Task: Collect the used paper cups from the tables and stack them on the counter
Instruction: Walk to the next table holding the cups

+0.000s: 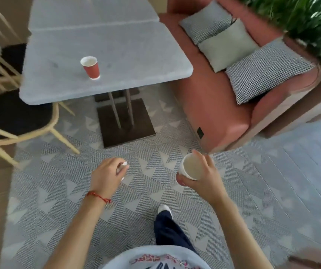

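Grey table [117, 45] bears a red cup [90, 67], flanked by chair [10, 131] and sofa [223, 105].

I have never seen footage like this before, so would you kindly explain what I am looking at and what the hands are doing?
This is a single picture from a camera worn on a person's head, looking down at their own arms. The right hand holds a paper cup, open end towards the camera. The left hand is curled round something small and white that is too hidden to name. Ahead, a red paper cup stands upright on a grey table, beside a terracotta sofa with cushions.
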`<action>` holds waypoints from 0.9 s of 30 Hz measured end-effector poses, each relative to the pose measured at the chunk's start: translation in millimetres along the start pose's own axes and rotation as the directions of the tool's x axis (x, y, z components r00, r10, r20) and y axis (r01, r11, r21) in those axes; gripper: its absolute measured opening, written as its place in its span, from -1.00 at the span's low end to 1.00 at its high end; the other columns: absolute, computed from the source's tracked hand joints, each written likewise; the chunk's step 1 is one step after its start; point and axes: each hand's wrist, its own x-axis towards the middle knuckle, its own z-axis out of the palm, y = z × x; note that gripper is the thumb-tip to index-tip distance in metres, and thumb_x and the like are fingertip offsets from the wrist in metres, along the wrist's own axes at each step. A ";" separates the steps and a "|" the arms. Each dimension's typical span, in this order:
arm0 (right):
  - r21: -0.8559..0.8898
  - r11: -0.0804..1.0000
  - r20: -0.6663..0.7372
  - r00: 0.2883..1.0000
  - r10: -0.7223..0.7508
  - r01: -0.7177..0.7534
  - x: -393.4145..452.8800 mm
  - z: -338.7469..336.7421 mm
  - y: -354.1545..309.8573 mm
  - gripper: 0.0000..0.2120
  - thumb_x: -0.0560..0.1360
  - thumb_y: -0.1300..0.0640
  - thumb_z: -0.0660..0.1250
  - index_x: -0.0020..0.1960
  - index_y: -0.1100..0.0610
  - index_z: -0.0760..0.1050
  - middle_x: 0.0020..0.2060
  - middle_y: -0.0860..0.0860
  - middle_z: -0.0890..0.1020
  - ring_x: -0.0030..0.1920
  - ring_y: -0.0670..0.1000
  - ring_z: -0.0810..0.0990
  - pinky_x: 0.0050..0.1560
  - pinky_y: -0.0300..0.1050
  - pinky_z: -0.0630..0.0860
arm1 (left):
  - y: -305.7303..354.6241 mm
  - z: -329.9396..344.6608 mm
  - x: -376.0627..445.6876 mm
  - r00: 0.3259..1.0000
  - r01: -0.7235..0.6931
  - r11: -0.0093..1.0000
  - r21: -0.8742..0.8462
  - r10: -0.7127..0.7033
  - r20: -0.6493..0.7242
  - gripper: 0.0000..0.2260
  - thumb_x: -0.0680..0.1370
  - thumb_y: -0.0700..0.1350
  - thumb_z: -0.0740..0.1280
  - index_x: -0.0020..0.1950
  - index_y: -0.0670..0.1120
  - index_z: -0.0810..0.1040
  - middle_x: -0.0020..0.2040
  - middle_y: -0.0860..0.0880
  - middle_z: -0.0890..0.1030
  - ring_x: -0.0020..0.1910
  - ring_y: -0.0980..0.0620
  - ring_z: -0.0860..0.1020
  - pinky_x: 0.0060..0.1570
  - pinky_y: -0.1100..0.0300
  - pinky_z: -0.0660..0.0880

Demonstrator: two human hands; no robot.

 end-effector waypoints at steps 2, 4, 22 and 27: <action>0.004 0.999 0.031 0.999 -0.045 0.045 37.9 -4.6 -3.6 -0.22 0.28 -0.16 0.49 0.37 -0.10 0.18 0.18 -0.10 0.29 0.07 -0.01 0.39 -0.07 -0.13 0.43 | -0.8 -0.3 24.4 0.999 0.046 0.999 0.000 -0.046 -0.019 -0.91 0.38 -0.21 0.47 -0.17 -0.16 0.60 -0.31 -0.02 0.55 -0.34 0.09 0.42 -0.47 0.41 0.21; 0.017 0.994 0.050 0.993 -0.108 0.107 75.0 -8.1 -9.4 -0.23 0.27 -0.15 0.50 0.36 -0.12 0.19 0.18 -0.10 0.29 0.09 0.00 0.40 -0.07 -0.14 0.43 | -2.5 -2.8 48.0 0.995 0.083 0.997 0.012 -0.082 -0.049 -0.91 0.39 -0.21 0.46 -0.17 -0.17 0.59 -0.30 0.00 0.52 -0.36 0.09 0.42 -0.49 0.41 0.21; 0.001 0.963 0.194 0.944 -0.266 0.271 351.6 77.0 -129.2 -0.21 0.27 -0.13 0.50 0.38 -0.10 0.19 0.22 -0.08 0.30 0.08 -0.06 0.38 0.04 -0.13 0.44 | -137.7 -32.2 260.3 0.963 0.209 0.978 0.006 -0.205 -0.175 -0.90 0.40 -0.21 0.45 -0.17 -0.21 0.58 -0.36 0.02 0.49 -0.43 0.10 0.41 -0.53 0.40 0.27; 0.024 0.943 0.176 0.927 -0.330 0.331 418.0 105.6 -195.0 -0.23 0.27 -0.11 0.52 0.36 -0.11 0.21 0.23 -0.11 0.31 0.05 -0.07 0.40 0.04 -0.11 0.47 | -194.6 -64.8 326.1 0.957 0.202 0.979 0.023 -0.192 -0.218 -0.88 0.36 -0.24 0.48 -0.19 -0.23 0.57 -0.34 -0.10 0.56 -0.37 -0.07 0.50 -0.44 0.10 0.51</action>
